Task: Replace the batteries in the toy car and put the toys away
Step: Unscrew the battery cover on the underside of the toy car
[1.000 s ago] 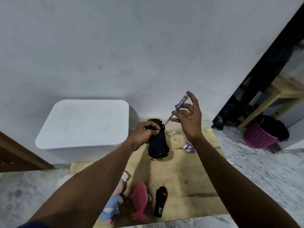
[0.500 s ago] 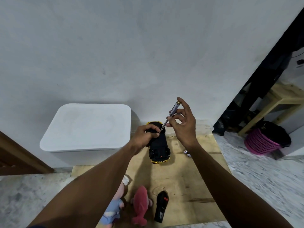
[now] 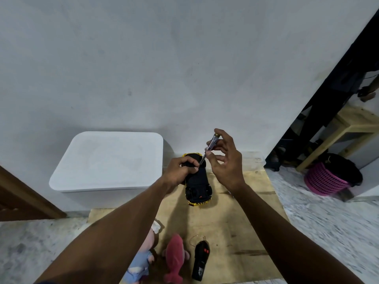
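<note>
Wooden surface (image 3: 242,228), upturned toy car (image 3: 198,181); its far end hides under the left hand (image 3: 180,171), fingers clamped on it. Right hand (image 3: 225,160) pinches the screwdriver (image 3: 209,149), tilted, tip down at the car.

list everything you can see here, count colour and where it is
toy car: 1, black underside with yellow trim, upside down on the board, far end by the wall
screwdriver: 1, clear handle, tip down at the car's underside
storage box: 1, white, lid on, against the wall left of the car
wooden board: 1, tan, on the floor
remote control: 1, black with red buttons, near edge of the board
fish plush: 1, pink, left of the remote
doll plush: 1, pink and blue, partly behind the left arm
basket: 1, pink, far right on the floor
table: 1, pale wood, behind the basket
left hand: grips the car
right hand: holds the screwdriver
</note>
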The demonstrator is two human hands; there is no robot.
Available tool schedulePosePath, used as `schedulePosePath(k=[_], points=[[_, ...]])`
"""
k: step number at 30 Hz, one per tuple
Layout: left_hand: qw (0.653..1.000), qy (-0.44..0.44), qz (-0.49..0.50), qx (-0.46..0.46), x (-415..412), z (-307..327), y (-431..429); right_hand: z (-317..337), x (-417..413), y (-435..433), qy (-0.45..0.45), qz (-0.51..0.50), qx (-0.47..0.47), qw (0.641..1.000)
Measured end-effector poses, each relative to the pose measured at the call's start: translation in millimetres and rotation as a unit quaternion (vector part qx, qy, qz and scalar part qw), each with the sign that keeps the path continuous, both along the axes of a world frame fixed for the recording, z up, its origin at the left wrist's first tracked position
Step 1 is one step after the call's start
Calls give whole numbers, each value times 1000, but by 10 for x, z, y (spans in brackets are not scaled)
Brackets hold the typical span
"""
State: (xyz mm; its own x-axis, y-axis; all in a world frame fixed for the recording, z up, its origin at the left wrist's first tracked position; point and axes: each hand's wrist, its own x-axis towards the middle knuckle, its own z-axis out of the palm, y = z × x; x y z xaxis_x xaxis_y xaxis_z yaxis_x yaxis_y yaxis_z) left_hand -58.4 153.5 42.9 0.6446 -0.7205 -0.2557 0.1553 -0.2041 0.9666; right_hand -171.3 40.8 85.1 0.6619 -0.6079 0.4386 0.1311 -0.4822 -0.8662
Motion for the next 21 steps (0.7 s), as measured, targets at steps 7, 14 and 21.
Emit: schedulePosePath(k=[7,14,21], points=[[1000,6,-5,-7,-3,-5,5,18,65,2,-24,-15,-50,998],[1000,4,-11,-5,21,6,4,33,93,28,-33,-9,-60,998],[1000,4,-9,-10,28,9,-19,82,115,19,-33,-1,-41,999]])
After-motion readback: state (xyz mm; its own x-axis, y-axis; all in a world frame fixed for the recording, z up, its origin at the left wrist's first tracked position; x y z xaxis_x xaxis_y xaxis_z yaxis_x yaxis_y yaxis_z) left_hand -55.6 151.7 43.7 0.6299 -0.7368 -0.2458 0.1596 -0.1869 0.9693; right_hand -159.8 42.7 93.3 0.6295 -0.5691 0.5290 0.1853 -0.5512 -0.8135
